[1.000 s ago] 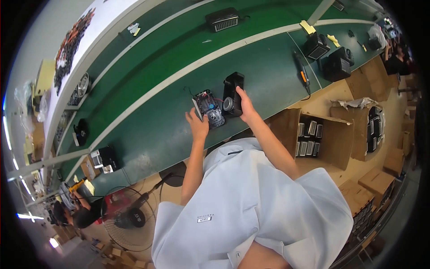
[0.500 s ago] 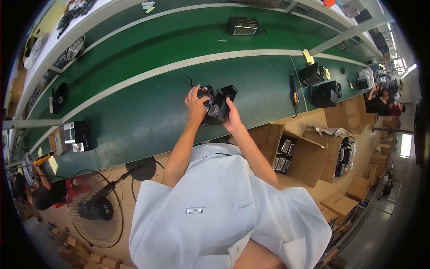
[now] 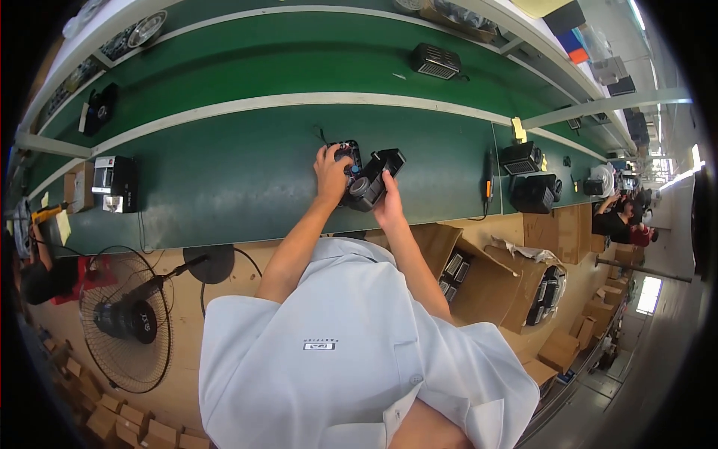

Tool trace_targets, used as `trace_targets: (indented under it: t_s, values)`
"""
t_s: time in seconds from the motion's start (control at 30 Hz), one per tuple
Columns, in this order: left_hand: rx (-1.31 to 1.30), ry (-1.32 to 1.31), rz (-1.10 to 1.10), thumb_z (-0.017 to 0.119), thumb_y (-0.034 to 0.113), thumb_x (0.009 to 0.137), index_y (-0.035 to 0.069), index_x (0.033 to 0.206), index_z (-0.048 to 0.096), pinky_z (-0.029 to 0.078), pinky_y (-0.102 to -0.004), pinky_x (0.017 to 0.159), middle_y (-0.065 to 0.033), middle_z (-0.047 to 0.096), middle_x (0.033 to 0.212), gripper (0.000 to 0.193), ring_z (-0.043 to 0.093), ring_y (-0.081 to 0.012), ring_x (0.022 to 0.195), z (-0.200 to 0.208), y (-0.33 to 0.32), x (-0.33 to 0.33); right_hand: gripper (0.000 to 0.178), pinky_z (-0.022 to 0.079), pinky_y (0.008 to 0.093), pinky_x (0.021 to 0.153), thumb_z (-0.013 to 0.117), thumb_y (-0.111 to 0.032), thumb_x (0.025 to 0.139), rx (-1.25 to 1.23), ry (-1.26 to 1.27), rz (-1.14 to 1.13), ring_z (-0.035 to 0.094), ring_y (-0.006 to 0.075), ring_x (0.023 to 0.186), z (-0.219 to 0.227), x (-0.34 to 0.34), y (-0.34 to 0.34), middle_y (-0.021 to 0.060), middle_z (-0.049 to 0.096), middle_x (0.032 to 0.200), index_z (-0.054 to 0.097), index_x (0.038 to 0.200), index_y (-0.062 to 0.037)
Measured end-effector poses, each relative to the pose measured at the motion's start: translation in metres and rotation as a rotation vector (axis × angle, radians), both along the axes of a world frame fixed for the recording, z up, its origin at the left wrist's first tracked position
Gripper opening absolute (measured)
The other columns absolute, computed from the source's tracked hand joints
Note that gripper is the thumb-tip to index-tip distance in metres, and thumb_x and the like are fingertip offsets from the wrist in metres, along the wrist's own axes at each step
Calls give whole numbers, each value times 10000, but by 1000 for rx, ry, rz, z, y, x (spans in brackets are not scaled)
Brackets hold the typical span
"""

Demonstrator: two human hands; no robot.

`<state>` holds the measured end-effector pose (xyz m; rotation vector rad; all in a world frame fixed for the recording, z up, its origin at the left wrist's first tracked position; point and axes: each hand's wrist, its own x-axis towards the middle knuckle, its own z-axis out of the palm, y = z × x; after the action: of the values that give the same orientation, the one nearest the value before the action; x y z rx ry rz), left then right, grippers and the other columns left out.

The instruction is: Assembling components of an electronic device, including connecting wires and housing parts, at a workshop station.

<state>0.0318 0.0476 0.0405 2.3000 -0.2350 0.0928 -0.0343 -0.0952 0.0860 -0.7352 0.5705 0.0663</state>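
On the green bench in front of me lies an opened black device in two housing halves. The left housing half (image 3: 354,148) shows wiring and electronic parts inside. My left hand (image 3: 329,176) curls its fingers over that half, fingertips at its inner parts. Beside it, the right housing half (image 3: 389,159) is tilted, with a round grey part (image 3: 360,187) near its lower end. My right hand (image 3: 388,204) grips this half along its right side, thumb on top. A short dark strap (image 3: 320,135) sticks out above the left half. The fingertips' exact contact inside is hidden.
An electric screwdriver (image 3: 488,179) lies right on the bench, near black box-shaped devices (image 3: 532,193). A silver-and-black device (image 3: 116,183) stands left. Another sits on the raised green shelf (image 3: 436,61). Below are a fan (image 3: 127,318) and an open carton (image 3: 490,292). Co-workers sit at both ends.
The view has shifted, so the surroundings appear displaced. Both hands keep their hold on the two halves, with only slight movement of the fingers.
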Motion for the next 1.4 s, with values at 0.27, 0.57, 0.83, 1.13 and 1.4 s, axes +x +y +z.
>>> trace_targets:
  t_s: [0.27,0.57,0.83,1.13,1.4]
  values:
    - [-101,-80,-42,619,-59,750,96,1022,762,361,-479,1148,-222,584,1349,344,504,-412,1292,8,-3,6,568,530,419,864,707,-412,907,-403,215,151,610,217,1062,12,22,-6,71,593,1171,417,1312,-141]
    - [-344,72,76,630,-33,818,138,1305,622,379,-449,1127,-177,472,1478,516,453,-393,1342,20,38,-25,837,546,404,780,793,-400,808,-914,237,344,670,312,941,27,40,12,226,624,1151,331,1389,-16]
    - [-491,105,-62,797,67,752,87,1451,438,354,-460,1138,-180,398,1532,786,373,-386,1396,13,44,-30,827,483,452,938,812,-426,752,-1468,-6,426,612,426,1068,8,52,-1,325,573,1194,432,1332,25]
    - [-432,181,-58,830,61,702,95,1502,353,313,-473,1174,-171,317,1584,931,325,-405,1425,5,47,-22,888,460,488,974,816,-476,725,-1653,-5,455,562,474,1129,15,51,20,359,529,1235,424,1352,15]
    - [-448,143,-81,843,71,678,55,1533,295,308,-445,1182,-178,368,1541,1015,337,-387,1415,8,39,-19,846,471,503,946,810,-429,713,-1803,-39,477,556,492,1086,28,49,32,338,532,1181,439,1336,7]
